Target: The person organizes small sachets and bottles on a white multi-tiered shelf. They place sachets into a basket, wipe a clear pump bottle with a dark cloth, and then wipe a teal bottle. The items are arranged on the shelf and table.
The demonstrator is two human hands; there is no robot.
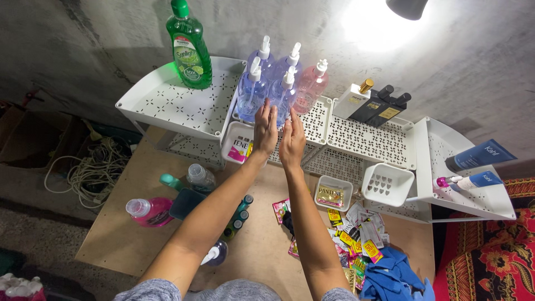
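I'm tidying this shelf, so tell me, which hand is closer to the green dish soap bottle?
Left. The left hand is at the clear spray bottles, right of the green dish soap bottle; the right hand lies farther right still.

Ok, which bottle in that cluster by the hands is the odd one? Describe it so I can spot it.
Start at the white perforated shelf against the grey wall, then find the group of pump bottles in front of the hands. The pink pump bottle stands at the group's right edge; its neighbours, the blue pump bottles, are all bluish-purple.
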